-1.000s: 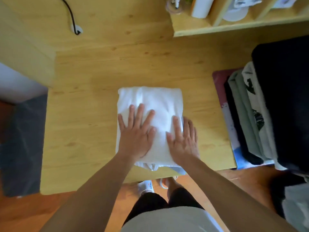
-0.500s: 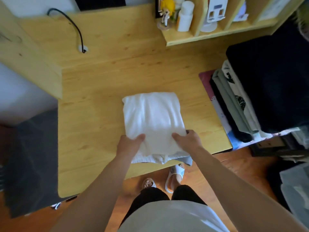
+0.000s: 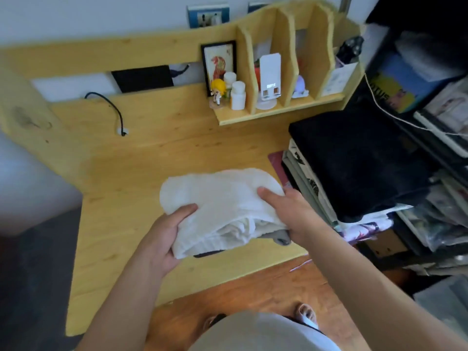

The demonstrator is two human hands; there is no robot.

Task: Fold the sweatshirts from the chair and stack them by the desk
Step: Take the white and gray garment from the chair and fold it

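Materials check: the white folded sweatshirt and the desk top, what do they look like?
White sweatshirt: soft knit cloth, likely cotton fleece; matte, sags and creases between both hands, ribbed hem showing. Desk: light wood, probably pine; visible grain and knots, smooth low-sheen finish.

Soft cloth sweatshirt (image 3: 222, 198), matt wooden desk (image 3: 141, 168)

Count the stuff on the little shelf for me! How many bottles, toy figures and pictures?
White bottles: 2, a taller one in front and one behind it
Yellow-haired toy figure: 1
Framed picture: 1
Total: 4
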